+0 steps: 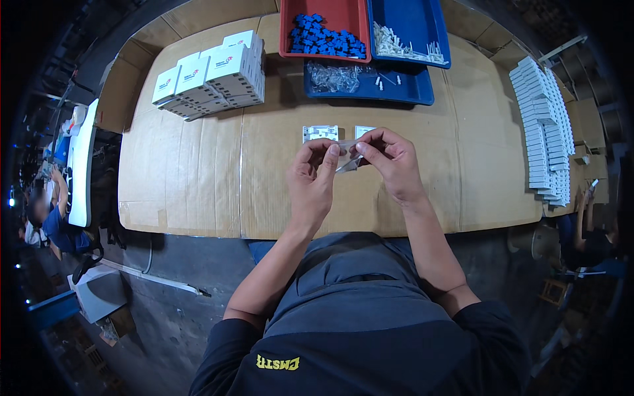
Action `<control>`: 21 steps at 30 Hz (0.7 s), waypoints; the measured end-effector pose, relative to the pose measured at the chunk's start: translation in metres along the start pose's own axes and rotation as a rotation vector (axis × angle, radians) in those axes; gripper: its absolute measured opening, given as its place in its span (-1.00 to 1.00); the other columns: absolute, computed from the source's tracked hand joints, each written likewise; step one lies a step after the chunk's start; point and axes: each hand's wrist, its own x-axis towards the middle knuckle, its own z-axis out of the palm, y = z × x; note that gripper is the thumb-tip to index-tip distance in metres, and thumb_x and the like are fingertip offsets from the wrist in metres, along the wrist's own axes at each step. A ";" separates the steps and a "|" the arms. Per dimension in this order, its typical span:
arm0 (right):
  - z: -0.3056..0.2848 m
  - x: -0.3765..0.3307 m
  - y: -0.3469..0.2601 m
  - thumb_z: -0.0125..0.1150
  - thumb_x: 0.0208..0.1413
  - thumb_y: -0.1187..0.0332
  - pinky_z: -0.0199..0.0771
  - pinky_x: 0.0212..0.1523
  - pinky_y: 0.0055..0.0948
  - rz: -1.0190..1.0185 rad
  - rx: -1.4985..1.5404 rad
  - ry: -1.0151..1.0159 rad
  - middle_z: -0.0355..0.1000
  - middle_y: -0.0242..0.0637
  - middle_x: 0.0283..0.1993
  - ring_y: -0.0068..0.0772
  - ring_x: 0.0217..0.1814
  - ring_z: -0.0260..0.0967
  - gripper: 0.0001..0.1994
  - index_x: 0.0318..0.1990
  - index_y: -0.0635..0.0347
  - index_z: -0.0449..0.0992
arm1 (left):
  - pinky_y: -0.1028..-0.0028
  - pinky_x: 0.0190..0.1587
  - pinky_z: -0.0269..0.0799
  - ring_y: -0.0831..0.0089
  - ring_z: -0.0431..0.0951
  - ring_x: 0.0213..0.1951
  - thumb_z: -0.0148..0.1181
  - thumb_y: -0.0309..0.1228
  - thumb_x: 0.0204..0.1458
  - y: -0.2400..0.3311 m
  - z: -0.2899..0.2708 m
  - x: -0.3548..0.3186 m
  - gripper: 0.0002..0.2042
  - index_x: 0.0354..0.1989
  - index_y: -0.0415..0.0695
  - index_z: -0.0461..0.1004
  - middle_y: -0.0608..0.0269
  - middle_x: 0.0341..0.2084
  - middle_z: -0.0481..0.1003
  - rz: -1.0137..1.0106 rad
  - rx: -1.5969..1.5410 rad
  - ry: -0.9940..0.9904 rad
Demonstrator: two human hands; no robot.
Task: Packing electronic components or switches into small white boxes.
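Note:
A small clear plastic bag (347,153) is stretched between my two hands, above the cardboard-covered table. My left hand (316,168) pinches its left side between thumb and fingers. On the other side, my right hand (391,162) grips the bag the same way. Whether anything lies inside it is too small to tell. Just beyond my fingers, a white rectangular part with small openings (320,133) lies on the cardboard. Beside it to the right is a second white piece (365,131), partly hidden by my right hand.
At the back stand a red tray (285,39) of blue plastic pieces, a blue tray (444,39) of white pegs and a lower blue tray (409,96) with clear bags. White boxes (218,72) are stacked left, white parts (545,132) right. Co-workers sit at both sides.

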 end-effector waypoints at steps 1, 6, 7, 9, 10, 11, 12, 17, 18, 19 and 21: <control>0.002 0.000 0.000 0.29 0.28 0.50 0.57 -0.15 -0.58 -0.001 0.000 0.000 0.57 -0.39 -0.24 -0.65 -0.20 0.50 -0.89 -0.11 0.34 0.57 | 0.54 0.00 0.46 0.58 0.58 -0.14 0.19 -0.43 0.34 0.000 0.000 0.000 -0.85 -0.08 -0.28 0.51 0.26 -0.24 0.60 0.001 0.000 -0.001; 0.011 -0.003 -0.002 0.27 0.29 0.50 0.57 -0.15 -0.58 0.064 0.104 -0.025 0.54 -0.42 -0.24 -0.68 -0.21 0.47 -0.91 -0.12 0.30 0.56 | 0.55 -0.01 0.46 0.59 0.57 -0.13 0.18 -0.44 0.34 -0.003 -0.003 0.001 -0.85 -0.07 -0.27 0.50 0.29 -0.23 0.58 -0.002 -0.087 -0.008; 0.010 -0.003 -0.002 0.27 0.29 0.50 0.57 -0.15 -0.58 0.065 0.105 -0.026 0.54 -0.42 -0.24 -0.68 -0.21 0.47 -0.91 -0.12 0.30 0.56 | 0.55 -0.01 0.46 0.59 0.57 -0.13 0.18 -0.44 0.34 -0.002 -0.002 0.001 -0.85 -0.07 -0.27 0.50 0.29 -0.23 0.58 -0.003 -0.086 -0.006; 0.007 -0.003 0.000 0.27 0.29 0.50 0.55 -0.14 -0.59 0.045 0.047 -0.024 0.55 -0.42 -0.23 -0.68 -0.20 0.47 -0.91 -0.12 0.31 0.57 | 0.55 -0.01 0.46 0.59 0.57 -0.14 0.20 -0.44 0.33 0.001 -0.001 0.000 -0.85 -0.06 -0.27 0.51 0.30 -0.23 0.58 -0.039 -0.082 -0.034; 0.007 -0.004 -0.001 0.27 0.29 0.50 0.55 -0.14 -0.59 0.046 0.047 -0.026 0.55 -0.42 -0.23 -0.68 -0.20 0.47 -0.91 -0.12 0.31 0.57 | 0.55 -0.01 0.46 0.59 0.57 -0.14 0.20 -0.44 0.33 0.000 -0.001 0.000 -0.85 -0.06 -0.27 0.51 0.30 -0.23 0.58 -0.039 -0.082 -0.032; 0.007 -0.004 -0.001 0.27 0.29 0.50 0.54 -0.14 -0.59 0.040 0.044 -0.030 0.55 -0.41 -0.22 -0.68 -0.20 0.47 -0.91 -0.11 0.31 0.57 | 0.56 -0.02 0.46 0.60 0.56 -0.14 0.20 -0.44 0.33 0.000 -0.002 0.000 -0.85 -0.06 -0.27 0.51 0.30 -0.23 0.57 -0.053 -0.087 -0.032; 0.007 -0.004 -0.001 0.27 0.29 0.50 0.53 -0.15 -0.60 0.033 0.041 -0.034 0.55 -0.41 -0.22 -0.68 -0.20 0.47 -0.91 -0.11 0.31 0.57 | 0.57 -0.02 0.46 0.61 0.56 -0.14 0.21 -0.44 0.32 -0.001 -0.003 0.000 -0.85 -0.06 -0.27 0.51 0.31 -0.23 0.57 -0.067 -0.092 -0.032; 0.010 -0.003 0.001 0.28 0.27 0.51 0.51 -0.16 -0.60 0.032 0.027 -0.032 0.55 -0.41 -0.22 -0.68 -0.20 0.46 -0.91 -0.13 0.31 0.57 | 0.59 -0.03 0.44 0.63 0.54 -0.14 0.21 -0.46 0.32 -0.002 -0.005 0.000 -0.87 -0.08 -0.27 0.52 0.33 -0.24 0.56 -0.039 -0.033 -0.028; 0.011 -0.003 0.001 0.28 0.26 0.52 0.51 -0.17 -0.61 0.034 0.021 -0.034 0.55 -0.41 -0.22 -0.69 -0.20 0.46 -0.92 -0.13 0.31 0.57 | 0.60 -0.03 0.44 0.64 0.53 -0.14 0.21 -0.46 0.32 -0.001 -0.004 0.000 -0.87 -0.08 -0.27 0.52 0.33 -0.24 0.55 -0.035 -0.035 -0.020; 0.011 -0.003 0.001 0.28 0.26 0.52 0.51 -0.17 -0.61 0.034 0.021 -0.034 0.55 -0.41 -0.22 -0.69 -0.20 0.46 -0.92 -0.13 0.31 0.57 | 0.60 -0.03 0.44 0.64 0.53 -0.14 0.21 -0.46 0.32 -0.002 -0.005 0.000 -0.87 -0.08 -0.27 0.52 0.33 -0.24 0.55 -0.035 -0.035 -0.020; 0.011 -0.002 0.002 0.28 0.26 0.52 0.49 -0.18 -0.62 0.016 0.042 -0.013 0.54 -0.42 -0.23 -0.69 -0.20 0.45 -0.93 -0.14 0.30 0.57 | 0.58 -0.04 0.45 0.63 0.53 -0.16 0.22 -0.46 0.32 -0.004 -0.005 0.001 -0.87 -0.10 -0.27 0.53 0.34 -0.23 0.54 -0.049 -0.061 -0.042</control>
